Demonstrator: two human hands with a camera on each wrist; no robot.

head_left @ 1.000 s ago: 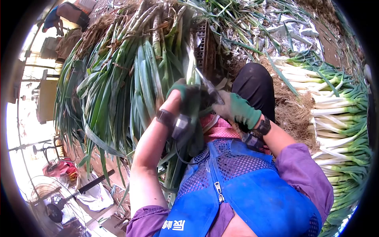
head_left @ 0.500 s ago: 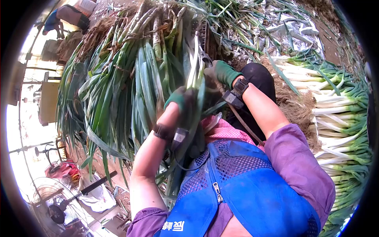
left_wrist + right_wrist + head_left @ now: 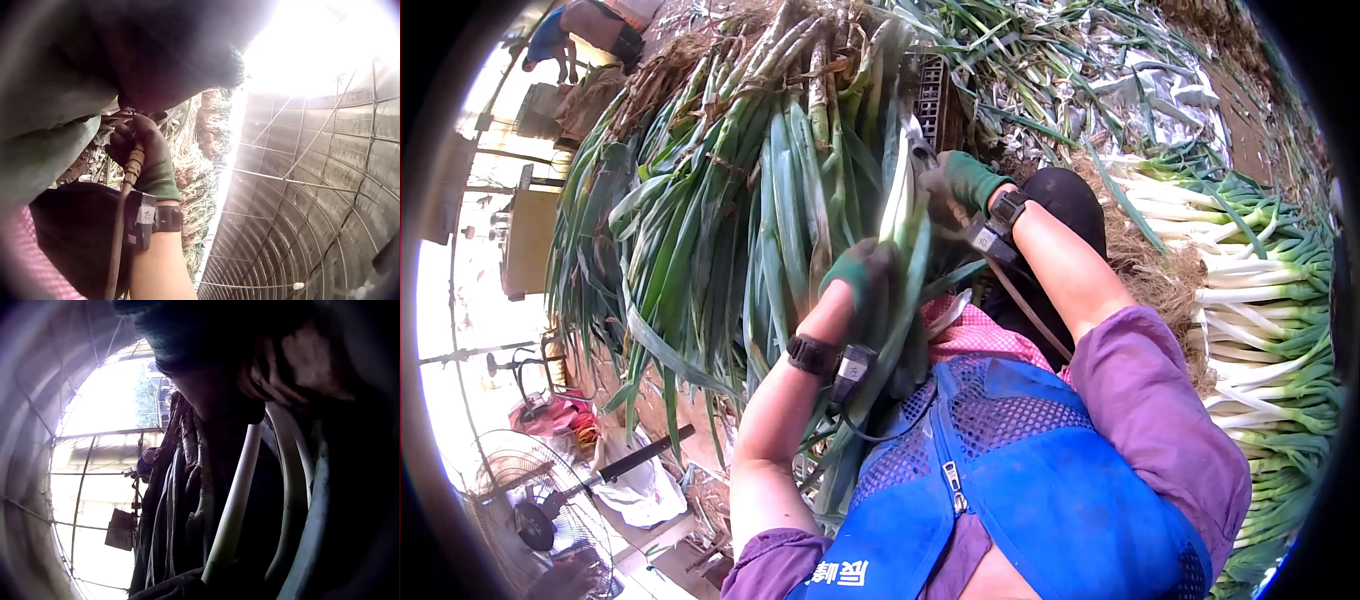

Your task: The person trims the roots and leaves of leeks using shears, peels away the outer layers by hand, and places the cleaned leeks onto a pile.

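Observation:
My gloved left hand [image 3: 862, 270] grips a long green onion [image 3: 895, 200] low on its stalk, where the leaves begin. The pale shaft points up and away, and its leaves trail toward my lap. Beside the shaft, my gloved right hand [image 3: 960, 188] holds a hose-fed nozzle tool [image 3: 923, 152] with its tip close to the onion's upper end. From this hand a brown hose [image 3: 1025, 308] runs down past my knee; the left wrist view shows tape [image 3: 134, 164] wrapped round it. In the right wrist view the white shaft [image 3: 236, 500] stands out below the dark glove.
A thick heap of untrimmed green onions [image 3: 710, 210] lies to the left. Cleaned onions [image 3: 1250, 280] are stacked in rows on the right, roots inward. A plastic crate [image 3: 931, 95] stands ahead, with leaf litter [image 3: 1040, 60] beyond. A fan [image 3: 540, 510] is at lower left; another person [image 3: 590, 35] bends far off.
My right hand has moved away from the left hand, outward to the shaft's upper part. The left hand has lowered slightly, and more of the white shaft shows.

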